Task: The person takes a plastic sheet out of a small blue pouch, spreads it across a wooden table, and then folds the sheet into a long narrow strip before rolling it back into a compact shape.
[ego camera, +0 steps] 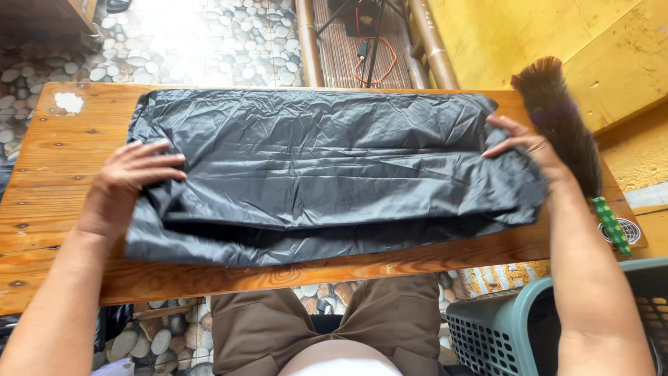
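Pinching each short end of a black plastic bag [327, 174], the two hands work at opposite sides of the wooden table [42, 202]. The left hand [129, 184] has its fingers curled over the bag's left edge, thumb tucked under the folded layer; the right hand [522, 146] rests with fingers spread flat on the right edge, and whether it truly grips or only presses I cannot tell. The bag lies lengthwise across the middle of the table, already doubled along its length, with the near layer lapping over the one beneath and a loose lip showing along the front.

To do this fold well, both ends would want to be drawn gently apart so the film goes taut, then the near edge matched to the far one before pressing down. Thin plastic traps air and slides, so smoothing from the centre outward with flat palms should serve better than pinching harder. The left corner looks bunched and likely needs flattening first.

Beyond the right hand a brown feather duster [560, 118] with a green patterned handle lies along the table's right end, touching the bag's corner. A teal slatted basket [487, 334] stands below the table at the right, and pebble flooring [229, 35] shows past the far edge.
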